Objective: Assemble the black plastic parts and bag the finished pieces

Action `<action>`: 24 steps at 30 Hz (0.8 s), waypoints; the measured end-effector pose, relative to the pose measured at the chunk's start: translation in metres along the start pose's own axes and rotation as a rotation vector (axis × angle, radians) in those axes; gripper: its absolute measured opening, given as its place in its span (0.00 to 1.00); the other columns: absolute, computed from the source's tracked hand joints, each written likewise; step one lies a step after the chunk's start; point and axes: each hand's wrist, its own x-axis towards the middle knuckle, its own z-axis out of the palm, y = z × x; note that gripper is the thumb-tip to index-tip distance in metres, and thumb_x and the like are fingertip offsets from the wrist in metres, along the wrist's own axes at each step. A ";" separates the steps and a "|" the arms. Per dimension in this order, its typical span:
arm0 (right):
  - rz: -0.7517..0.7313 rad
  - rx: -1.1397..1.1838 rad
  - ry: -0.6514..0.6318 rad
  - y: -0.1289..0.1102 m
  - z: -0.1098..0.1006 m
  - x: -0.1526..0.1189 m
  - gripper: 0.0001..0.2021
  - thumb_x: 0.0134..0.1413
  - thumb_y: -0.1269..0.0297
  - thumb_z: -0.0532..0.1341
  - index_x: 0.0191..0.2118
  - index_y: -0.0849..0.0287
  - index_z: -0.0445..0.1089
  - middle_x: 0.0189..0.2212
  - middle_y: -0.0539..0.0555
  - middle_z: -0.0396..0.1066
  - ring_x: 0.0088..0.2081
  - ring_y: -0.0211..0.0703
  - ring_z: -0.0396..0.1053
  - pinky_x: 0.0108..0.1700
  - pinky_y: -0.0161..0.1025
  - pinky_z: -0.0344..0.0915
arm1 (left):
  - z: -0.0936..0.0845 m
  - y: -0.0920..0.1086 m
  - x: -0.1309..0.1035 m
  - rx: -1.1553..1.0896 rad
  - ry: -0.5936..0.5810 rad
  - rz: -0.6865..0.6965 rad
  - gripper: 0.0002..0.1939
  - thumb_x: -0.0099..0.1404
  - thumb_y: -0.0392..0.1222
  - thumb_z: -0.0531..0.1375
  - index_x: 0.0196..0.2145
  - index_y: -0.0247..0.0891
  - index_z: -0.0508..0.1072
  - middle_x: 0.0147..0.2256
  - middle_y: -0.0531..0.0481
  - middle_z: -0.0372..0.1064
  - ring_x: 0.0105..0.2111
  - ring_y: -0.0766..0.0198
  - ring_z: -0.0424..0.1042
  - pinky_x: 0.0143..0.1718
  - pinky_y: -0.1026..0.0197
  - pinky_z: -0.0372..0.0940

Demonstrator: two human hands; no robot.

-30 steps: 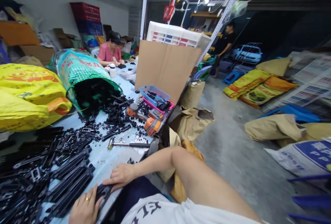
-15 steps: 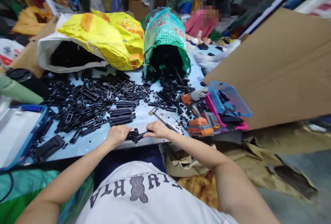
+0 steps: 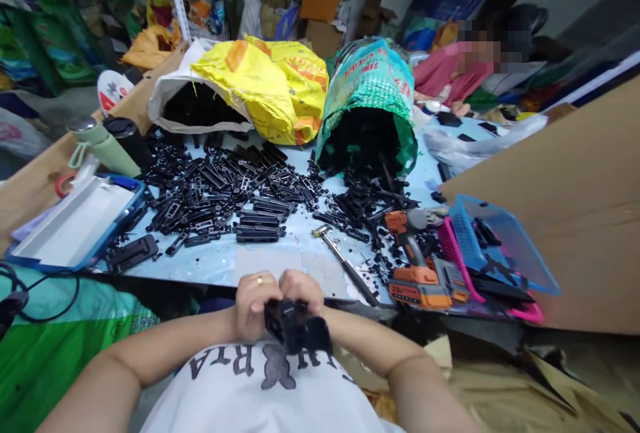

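Observation:
Both hands are together just off the table's front edge, close to my shirt. My left hand [image 3: 254,303], with a ring on one finger, is closed on a black plastic part [image 3: 296,327]. My right hand [image 3: 303,289] grips the same part from its far side, fingers curled. The part is tilted toward me and blurred, so its exact kind does not show. Beyond the hands a short stack of long black plastic pieces [image 3: 260,226] lies on the light-blue table [image 3: 200,261]. A hammer [image 3: 345,263] lies to the right.
An orange and grey cordless drill [image 3: 417,266] and blue and pink baskets [image 3: 530,266] are at right. Loose black parts [image 3: 200,186] spread before a yellow sack [image 3: 270,86] and a green sack [image 3: 370,86]. A blue tray [image 3: 75,263] and bottles are left. A person [image 3: 453,79] sits beyond.
My hands have come together and drawn back toward my body with the black part, which was held between them over the table edge. The view has turned left.

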 end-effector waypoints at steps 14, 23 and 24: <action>0.384 -0.833 -0.457 0.104 -0.009 0.023 0.24 0.56 0.50 0.52 0.54 0.56 0.61 0.60 0.61 0.51 0.62 0.56 0.44 0.59 0.57 0.44 | -0.014 -0.077 -0.049 0.633 -0.190 -0.042 0.38 0.60 0.68 0.37 0.47 0.32 0.65 0.35 0.39 0.67 0.38 0.55 0.70 0.38 0.54 0.66; 0.459 -1.332 -0.795 0.172 -0.049 0.067 0.49 0.35 0.29 0.56 0.63 0.49 0.49 0.63 0.65 0.41 0.61 0.70 0.39 0.56 0.66 0.31 | -0.021 -0.139 -0.032 0.976 -0.691 0.075 0.30 0.59 0.63 0.50 0.44 0.33 0.68 0.34 0.39 0.66 0.37 0.53 0.66 0.35 0.55 0.61; 0.469 -1.341 -0.791 0.176 -0.051 0.071 0.49 0.35 0.29 0.55 0.63 0.50 0.49 0.63 0.65 0.42 0.61 0.70 0.39 0.57 0.66 0.31 | -0.019 -0.146 -0.028 0.995 -0.700 0.060 0.29 0.59 0.62 0.51 0.44 0.33 0.67 0.34 0.39 0.66 0.37 0.53 0.66 0.35 0.55 0.61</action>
